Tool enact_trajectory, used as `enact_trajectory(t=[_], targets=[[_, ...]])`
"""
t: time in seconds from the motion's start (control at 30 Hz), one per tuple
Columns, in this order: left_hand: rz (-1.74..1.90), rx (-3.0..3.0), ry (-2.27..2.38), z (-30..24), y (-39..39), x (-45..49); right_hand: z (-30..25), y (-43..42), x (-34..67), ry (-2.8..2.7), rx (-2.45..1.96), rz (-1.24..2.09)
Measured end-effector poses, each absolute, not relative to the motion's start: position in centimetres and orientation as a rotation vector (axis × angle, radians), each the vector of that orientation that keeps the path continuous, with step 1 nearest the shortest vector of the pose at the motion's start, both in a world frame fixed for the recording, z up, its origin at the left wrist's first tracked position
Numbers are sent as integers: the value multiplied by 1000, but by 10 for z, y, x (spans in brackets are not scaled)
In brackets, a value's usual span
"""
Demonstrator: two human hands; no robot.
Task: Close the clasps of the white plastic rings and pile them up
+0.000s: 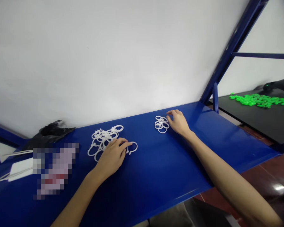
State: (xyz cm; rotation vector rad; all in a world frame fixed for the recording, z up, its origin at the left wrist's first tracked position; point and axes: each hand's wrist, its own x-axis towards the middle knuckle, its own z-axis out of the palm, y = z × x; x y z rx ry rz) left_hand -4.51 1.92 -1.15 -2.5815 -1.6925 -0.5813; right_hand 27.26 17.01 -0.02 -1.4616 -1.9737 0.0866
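A loose pile of white plastic rings [104,137] lies on the blue shelf [156,170], left of centre. My left hand [112,156] rests at the pile's right edge, fingertips pinched on a single white open ring [132,148] pulled slightly apart from the pile. Further right, a small neat stack of white rings [161,124] sits near the wall. My right hand [178,122] lies just right of that stack, fingers curled, fingertips touching its edge.
A crumpled black bag [49,132] lies at the back left against the white wall. A blurred-out patch and white flat items [19,168] sit at the left. Blue frame posts [227,56] rise on the right; beyond, a black surface carries green pieces [259,100].
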Motion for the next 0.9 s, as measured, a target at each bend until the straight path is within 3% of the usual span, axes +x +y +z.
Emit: enact_trajectory(t=[0.13, 0.37, 0.6, 0.9], targets=[[-631, -2537, -1741, -11, 18, -37, 9, 148, 254, -2069, -1191, 24], [-954, -2576, -1645, -5, 11, -20, 12, 93, 214, -2509, -600, 459], [-1133, -2532, -1654, 2, 9, -13, 7, 88, 204, -2467, -572, 693], [-1107, -2520, -1659, -3, 8, -12, 10, 76, 199, -2498, -541, 621]])
